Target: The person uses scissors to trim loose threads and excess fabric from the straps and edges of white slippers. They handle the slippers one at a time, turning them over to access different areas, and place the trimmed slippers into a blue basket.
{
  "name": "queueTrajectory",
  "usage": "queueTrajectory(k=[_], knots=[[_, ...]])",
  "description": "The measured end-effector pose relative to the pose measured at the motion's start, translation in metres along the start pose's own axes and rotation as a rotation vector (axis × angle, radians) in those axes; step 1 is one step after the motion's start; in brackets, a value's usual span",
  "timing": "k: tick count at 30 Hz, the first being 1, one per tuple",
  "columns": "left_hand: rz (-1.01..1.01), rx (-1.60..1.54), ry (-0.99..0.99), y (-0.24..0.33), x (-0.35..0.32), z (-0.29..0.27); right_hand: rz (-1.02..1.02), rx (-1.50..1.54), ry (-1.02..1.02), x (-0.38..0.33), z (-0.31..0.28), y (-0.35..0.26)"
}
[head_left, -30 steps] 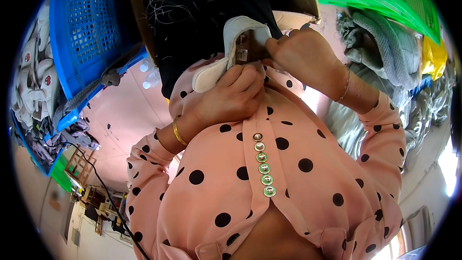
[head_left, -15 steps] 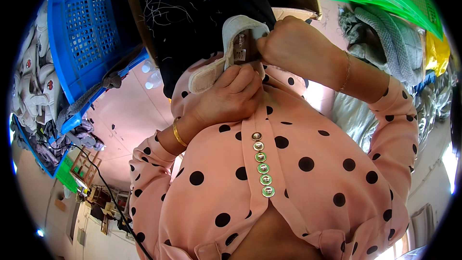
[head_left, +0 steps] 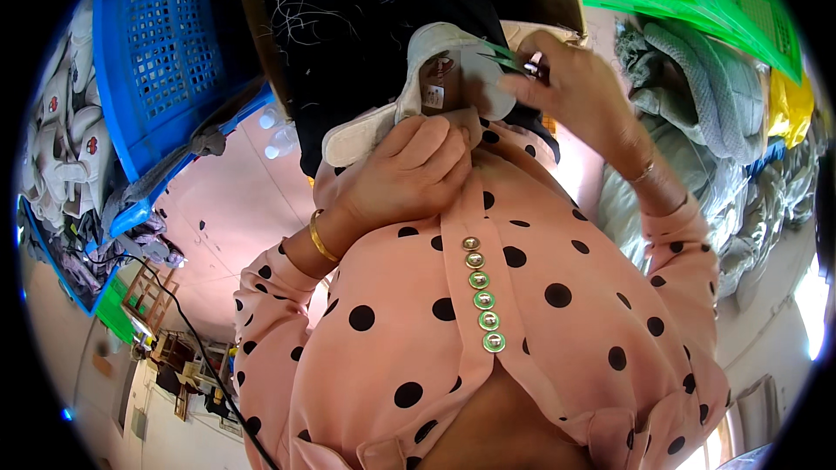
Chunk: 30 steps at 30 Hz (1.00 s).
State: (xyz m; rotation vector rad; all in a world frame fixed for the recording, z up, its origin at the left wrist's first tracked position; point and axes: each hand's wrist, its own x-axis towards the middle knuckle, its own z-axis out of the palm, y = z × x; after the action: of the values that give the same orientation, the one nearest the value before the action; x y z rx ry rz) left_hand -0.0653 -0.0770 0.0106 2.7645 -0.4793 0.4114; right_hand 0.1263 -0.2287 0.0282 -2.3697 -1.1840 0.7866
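Observation:
A small off-white shoe point(head_left: 425, 45) with a strap flap and a brown insole lies in front of my chest, its opening facing up. My left hand point(head_left: 405, 170) is closed on the shoe's near edge, fingers curled over the rim. To the right, my right hand point(head_left: 583, 91) is closed around a pair of thread snips point(head_left: 502, 56). Their narrow blades point left, close to the shoe's right rim; the grip is partly hidden in my fingers. Whether the blades touch the shoe I cannot tell.
Loose white threads cling to the black cloth point(head_left: 348, 61) over my lap, beside a cardboard box point(head_left: 247, 17). A blue basket point(head_left: 117, 113) stands left, near piled shoe pieces point(head_left: 78, 135). At right are a green crate point(head_left: 662, 0) and grey fabric point(head_left: 697, 87).
My right hand has drawn back right from the shoe's rim and turned, bringing the snips' blades into sight. The shoe's right side shows more fully; my left hand keeps its hold.

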Motion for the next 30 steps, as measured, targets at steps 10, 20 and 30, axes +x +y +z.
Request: queueTrajectory(k=[10, 20, 30], knots=[[-0.273, -0.188, 0.077, -0.012, -0.005, -0.002, 0.323, 0.996, -0.043, -0.002, 0.068, 0.000], [-0.588, -0.227, -0.029, -0.029, 0.008, 0.000, 0.302, 1.166, 0.055, -0.001, 0.066, -0.012], [-0.601, -0.345, 0.075, -0.013, -0.011, 0.033, 0.577, 1.465, -0.056, -0.013, 0.083, -0.010]])
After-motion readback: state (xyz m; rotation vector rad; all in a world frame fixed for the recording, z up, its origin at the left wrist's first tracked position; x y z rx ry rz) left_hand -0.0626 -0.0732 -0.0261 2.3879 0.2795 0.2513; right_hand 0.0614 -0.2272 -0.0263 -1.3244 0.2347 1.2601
